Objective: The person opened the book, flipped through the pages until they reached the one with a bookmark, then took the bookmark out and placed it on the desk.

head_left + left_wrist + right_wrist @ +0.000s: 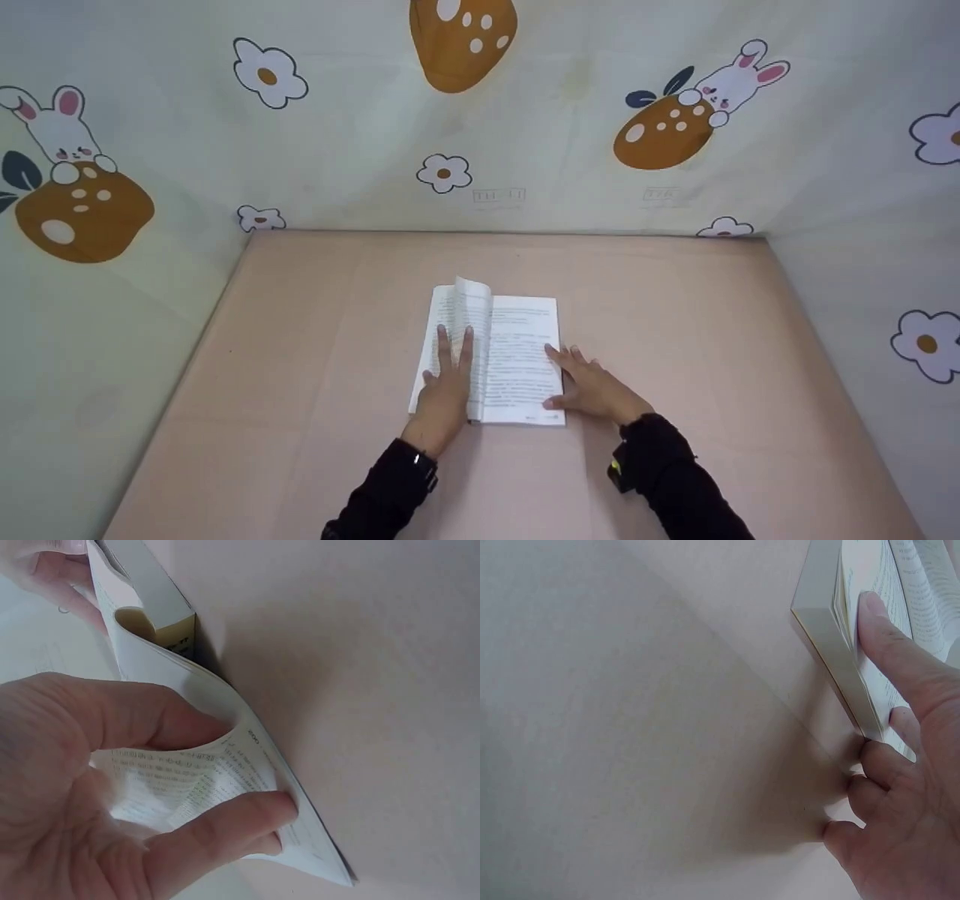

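Note:
An open book (523,360) with printed white pages lies in the middle of the table. My left hand (445,390) rests on its left side, fingers stretched toward the top of the page. In the left wrist view the thumb (165,716) lies against a curled leaf (176,671), and the fingers (232,829) touch the left-hand page. Part of that leaf stands up beside the spine. At the book's right edge, my right hand (600,390) presses the page with its thumb (892,637). Its other fingertips (881,765) are at the side edge and on the table.
The table (315,337) has a plain pinkish-beige cover. Cloth walls (360,127) printed with rabbits and flowers stand at the back and both sides. Dark sleeves (386,487) cover both forearms.

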Action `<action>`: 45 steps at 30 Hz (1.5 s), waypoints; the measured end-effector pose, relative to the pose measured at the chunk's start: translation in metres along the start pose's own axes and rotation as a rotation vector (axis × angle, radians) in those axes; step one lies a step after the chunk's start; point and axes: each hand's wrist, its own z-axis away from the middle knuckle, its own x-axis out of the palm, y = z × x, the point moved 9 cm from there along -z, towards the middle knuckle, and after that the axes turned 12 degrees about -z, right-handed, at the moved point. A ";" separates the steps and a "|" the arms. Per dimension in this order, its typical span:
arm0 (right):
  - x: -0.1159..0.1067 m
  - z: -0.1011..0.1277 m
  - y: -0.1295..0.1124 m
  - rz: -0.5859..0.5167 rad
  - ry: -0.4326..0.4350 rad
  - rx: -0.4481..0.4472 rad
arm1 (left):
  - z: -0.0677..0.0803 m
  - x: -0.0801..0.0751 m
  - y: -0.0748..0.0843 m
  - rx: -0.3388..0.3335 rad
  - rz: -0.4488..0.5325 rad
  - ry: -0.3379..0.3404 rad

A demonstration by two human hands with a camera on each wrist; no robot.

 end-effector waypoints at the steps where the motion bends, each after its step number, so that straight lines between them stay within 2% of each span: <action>1: 0.000 0.000 0.000 -0.002 -0.001 0.005 | -0.001 0.000 -0.001 -0.006 -0.001 0.006; 4: 0.001 0.000 0.001 0.001 -0.007 0.012 | -0.001 -0.004 -0.002 -0.009 -0.039 0.047; 8: 0.000 -0.001 0.000 0.018 -0.010 -0.002 | 0.000 -0.006 -0.002 -0.007 -0.092 0.052; 12: -0.001 0.000 0.000 0.020 -0.015 -0.016 | 0.002 -0.009 0.000 0.013 -0.196 0.066; 15: -0.002 0.000 0.000 0.018 -0.006 -0.017 | 0.001 -0.009 -0.001 0.005 -0.277 0.040; 21: -0.001 0.000 0.001 0.006 -0.006 -0.007 | -0.004 -0.003 -0.003 -0.001 -0.439 -0.075; 23: 0.000 0.000 0.001 0.005 -0.010 -0.004 | -0.006 -0.003 -0.003 0.001 -0.435 -0.092; 27: -0.001 0.000 0.001 0.004 -0.003 0.001 | -0.011 -0.004 -0.003 -0.042 -0.267 -0.083; 30: 0.000 -0.001 0.001 0.010 -0.008 -0.003 | -0.015 -0.001 -0.004 -0.089 -0.200 -0.094; 33: 0.001 -0.002 0.000 0.018 -0.019 -0.014 | -0.016 0.006 -0.002 -0.108 -0.274 -0.122; 40: -0.003 0.000 -0.002 0.033 -0.046 -0.039 | -0.020 0.009 0.009 -0.108 -0.514 -0.125; 42: -0.002 0.001 -0.002 0.039 -0.062 -0.050 | -0.020 0.011 0.011 -0.120 -0.535 -0.152; 45: -0.002 0.003 -0.002 0.034 -0.076 -0.061 | -0.022 0.014 0.012 -0.141 -0.508 -0.187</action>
